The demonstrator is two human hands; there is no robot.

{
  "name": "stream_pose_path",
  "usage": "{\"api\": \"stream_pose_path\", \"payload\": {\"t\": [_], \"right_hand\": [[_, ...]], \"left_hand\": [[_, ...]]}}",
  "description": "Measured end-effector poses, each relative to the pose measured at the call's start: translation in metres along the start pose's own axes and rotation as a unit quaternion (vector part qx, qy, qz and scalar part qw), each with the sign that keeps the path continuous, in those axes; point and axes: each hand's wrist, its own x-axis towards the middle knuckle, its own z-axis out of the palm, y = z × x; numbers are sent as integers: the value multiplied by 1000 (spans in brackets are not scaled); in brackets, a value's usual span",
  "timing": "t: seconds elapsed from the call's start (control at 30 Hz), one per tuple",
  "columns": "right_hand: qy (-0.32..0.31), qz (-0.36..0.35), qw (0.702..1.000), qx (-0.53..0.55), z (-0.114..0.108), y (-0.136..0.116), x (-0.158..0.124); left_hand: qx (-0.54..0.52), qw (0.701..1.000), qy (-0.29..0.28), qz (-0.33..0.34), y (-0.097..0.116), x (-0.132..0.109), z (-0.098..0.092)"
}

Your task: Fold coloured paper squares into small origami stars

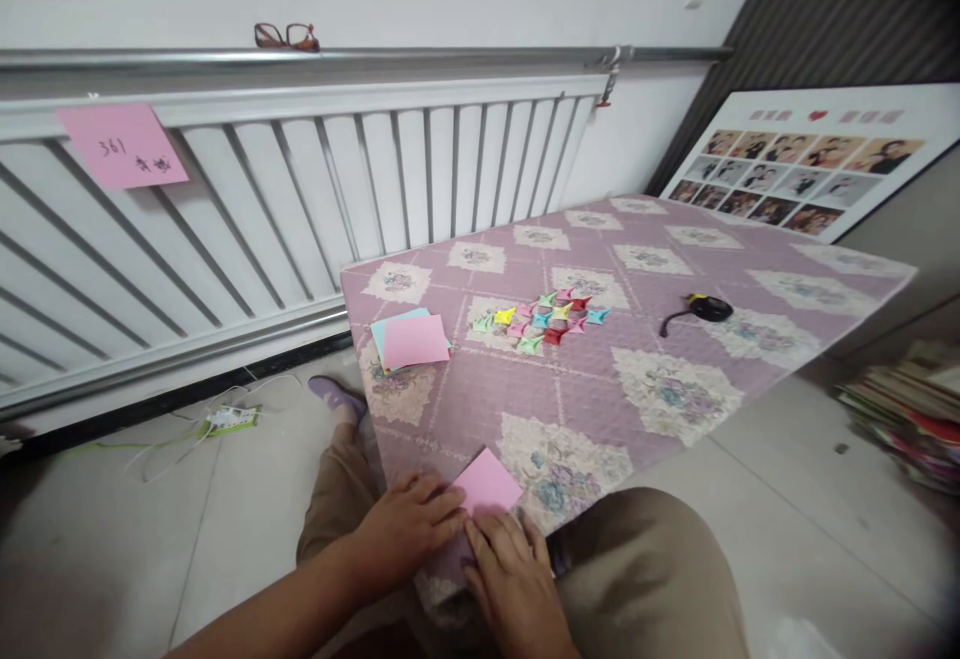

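While the left hand [420,519] is touching the pink paper [489,482] at nine o'clock, the right hand [514,569] is touching six, both unclenched.

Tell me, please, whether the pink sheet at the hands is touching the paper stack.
Apart: the head view shows a stretch of tablecloth between the pink sheet and the paper stack.

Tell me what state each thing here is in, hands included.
Left hand: fingers on sheet
Right hand: fingers on sheet
Sheet: partly covered, visible part flat
Stack: flat, slightly uneven
Paper shapes: folded, grouped
Black item: lying on cloth
Glasses: resting on pipe
Note: written on, against radiator
Power strip: on floor, cables attached
Photo board: tilted
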Motion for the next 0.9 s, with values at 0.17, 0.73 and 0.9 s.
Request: {"api": "stream_pose_path", "payload": {"t": [0.17,0.73,0.9], "right_hand": [[-27,-16,999,-5,6,7,-12],[-6,-15,1000,27,-17,21,-6],[-16,25,996,86,-21,-1,19]], "left_hand": [[-33,999,-30,-4,-5,-9,-6],[-36,995,-58,-74,-2,-40,5],[-51,994,-44,-84,-2,-36,4]]}}
